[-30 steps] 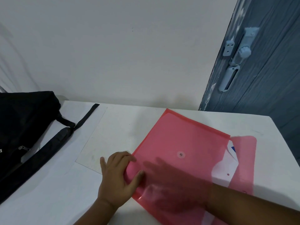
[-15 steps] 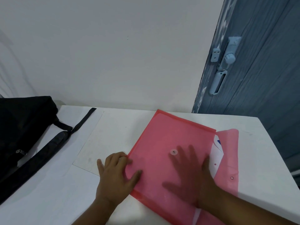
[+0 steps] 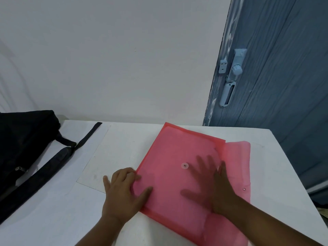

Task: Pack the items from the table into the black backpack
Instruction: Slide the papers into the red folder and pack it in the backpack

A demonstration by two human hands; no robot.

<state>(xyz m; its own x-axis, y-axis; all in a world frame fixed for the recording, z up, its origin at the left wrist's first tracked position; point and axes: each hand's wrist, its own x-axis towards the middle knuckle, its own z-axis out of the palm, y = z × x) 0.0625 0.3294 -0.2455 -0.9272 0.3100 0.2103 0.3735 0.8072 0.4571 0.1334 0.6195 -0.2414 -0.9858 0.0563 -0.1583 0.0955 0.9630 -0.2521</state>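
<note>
A red translucent snap folder [image 3: 177,148] lies flat on the white table [image 3: 53,219], with its flap [image 3: 237,166] folded open to the right. My left hand [image 3: 122,194] grips the folder's left edge, thumb on top and fingers curled at the rim. My right hand [image 3: 218,192] is slid inside the folder, fingers spread flat and dimly visible through the plastic just right of the snap button [image 3: 184,165]. No paper shows outside the folder. The black backpack [image 3: 23,139] lies at the table's far left, its strap [image 3: 53,167] trailing toward me.
A clear thin sheet [image 3: 106,157] lies on the table between the backpack and the folder. A white wall stands behind the table. A blue door [image 3: 284,86] with a latch is at the right, beyond the table's right edge.
My right hand has slid deeper into the folder toward the far right. The white paper that stuck out at the flap is no longer seen. My left hand has stayed put.
</note>
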